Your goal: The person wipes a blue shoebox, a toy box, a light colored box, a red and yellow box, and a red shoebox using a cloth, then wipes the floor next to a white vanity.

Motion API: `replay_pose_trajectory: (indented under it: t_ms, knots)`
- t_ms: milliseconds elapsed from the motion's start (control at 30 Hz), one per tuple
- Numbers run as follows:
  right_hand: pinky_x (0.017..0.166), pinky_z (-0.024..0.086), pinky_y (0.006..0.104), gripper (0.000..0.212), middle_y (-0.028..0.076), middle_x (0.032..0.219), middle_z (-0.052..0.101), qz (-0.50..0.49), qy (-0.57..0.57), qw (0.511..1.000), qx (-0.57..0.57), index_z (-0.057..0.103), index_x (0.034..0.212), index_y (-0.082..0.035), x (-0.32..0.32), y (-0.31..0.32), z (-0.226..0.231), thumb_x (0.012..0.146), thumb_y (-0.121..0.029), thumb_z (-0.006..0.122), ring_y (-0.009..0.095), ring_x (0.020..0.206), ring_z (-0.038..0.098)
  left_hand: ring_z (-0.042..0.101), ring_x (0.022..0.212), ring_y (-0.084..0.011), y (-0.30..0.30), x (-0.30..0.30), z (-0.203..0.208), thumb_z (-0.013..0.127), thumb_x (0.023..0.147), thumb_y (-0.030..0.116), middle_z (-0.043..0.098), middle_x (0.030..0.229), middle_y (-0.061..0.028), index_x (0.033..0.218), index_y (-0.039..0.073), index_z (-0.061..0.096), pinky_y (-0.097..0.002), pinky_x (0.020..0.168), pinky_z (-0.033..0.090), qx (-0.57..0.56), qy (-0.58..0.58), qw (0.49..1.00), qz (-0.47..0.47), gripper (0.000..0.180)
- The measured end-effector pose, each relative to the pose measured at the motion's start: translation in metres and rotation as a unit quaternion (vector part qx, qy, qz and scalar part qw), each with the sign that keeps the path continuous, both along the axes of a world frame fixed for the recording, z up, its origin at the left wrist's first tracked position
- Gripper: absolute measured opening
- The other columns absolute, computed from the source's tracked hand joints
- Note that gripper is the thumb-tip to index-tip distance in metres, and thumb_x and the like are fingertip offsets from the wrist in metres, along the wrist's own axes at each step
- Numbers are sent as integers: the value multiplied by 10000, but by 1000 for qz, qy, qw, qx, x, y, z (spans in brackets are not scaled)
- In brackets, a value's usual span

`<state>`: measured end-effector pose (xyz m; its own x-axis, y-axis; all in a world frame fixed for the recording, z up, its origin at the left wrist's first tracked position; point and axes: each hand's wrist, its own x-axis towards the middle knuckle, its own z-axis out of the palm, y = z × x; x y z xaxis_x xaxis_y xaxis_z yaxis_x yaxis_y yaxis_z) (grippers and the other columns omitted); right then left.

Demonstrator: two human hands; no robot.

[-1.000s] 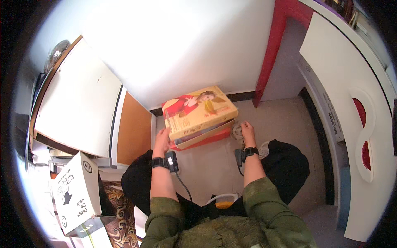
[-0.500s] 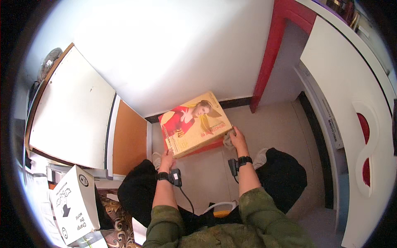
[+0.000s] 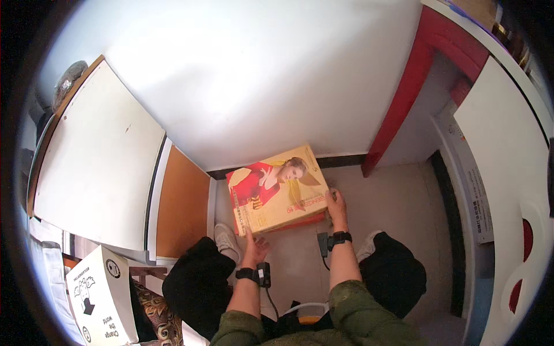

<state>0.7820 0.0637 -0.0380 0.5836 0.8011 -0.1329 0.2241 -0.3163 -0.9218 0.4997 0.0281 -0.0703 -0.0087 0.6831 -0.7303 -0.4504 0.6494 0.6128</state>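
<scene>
A yellow cardboard box (image 3: 274, 202) with a printed figure in red lies on top of something red (image 3: 309, 221) low against the wall. My right hand (image 3: 338, 212) is closed at the box's right side, bunching a greyish cloth (image 3: 329, 219) that mostly hides behind the fingers. Near the front left corner of the box is my left hand (image 3: 256, 249). Its fingers are apart, one fingertip reaching up to the box edge, with nothing visible in them. Both wrists carry black straps with small devices.
At left stands a white-topped cabinet (image 3: 95, 167) with an orange-brown side (image 3: 184, 202). Below it is a white printed carton (image 3: 104, 297). On the right, a red post (image 3: 401, 109) and a white panel with red cut-outs (image 3: 508, 173) border the tiled floor (image 3: 398, 199).
My left hand has loosened from the box's front left corner and spread its fingers. My right hand has moved slightly down and right along the side. The view has shifted a little.
</scene>
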Motion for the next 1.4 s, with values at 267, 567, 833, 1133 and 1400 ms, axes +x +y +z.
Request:
replay_pose_trajectory:
  t_ms: [267, 567, 833, 1133, 1400]
  knots:
    - [788, 379, 361, 438, 189, 1050, 449, 137, -142, 980, -19, 463, 1010, 53, -10, -32, 18, 801, -331, 480, 319, 960, 458, 386, 996, -270, 5, 51, 32, 468, 659, 679, 286, 1220, -124, 1272, 64, 207, -408, 843, 344, 55, -107, 991, -53, 907]
    - [715, 404, 356, 394, 185, 938, 467, 237, -93, 967, 0, 469, 928, 41, -107, -86, 34, 765, -308, 552, 285, 842, 489, 501, 954, -217, 9, 18, 27, 450, 798, 475, 509, 1070, -67, 1162, 100, 401, -402, 763, 438, 112, -209, 971, 27, 524]
    - [764, 380, 348, 411, 158, 937, 510, 78, 220, 971, 46, 455, 1016, 19, -80, -60, 40, 798, -325, 511, 255, 899, 474, 459, 1025, -216, -3, 15, 63, 497, 802, 357, 463, 1146, -91, 1193, 89, 377, -337, 829, 405, 162, -140, 977, -15, 489]
    - [814, 373, 320, 383, 157, 1115, 445, -19, 101, 975, 197, 440, 1069, 17, -40, -91, 129, 804, -248, 518, 244, 1014, 437, 486, 1000, -213, -37, 31, 151, 488, 814, 281, 504, 1093, -91, 1145, 49, 411, -361, 840, 398, 229, -186, 955, -23, 412]
    - [929, 267, 347, 295, 170, 1162, 424, -3, -162, 854, 494, 481, 1000, 23, -67, -220, 308, 713, -28, 432, 259, 1062, 407, 467, 1029, -236, -100, -4, 279, 338, 844, 385, 461, 1158, -106, 1191, 51, 376, -341, 880, 372, 364, -238, 900, -32, 483]
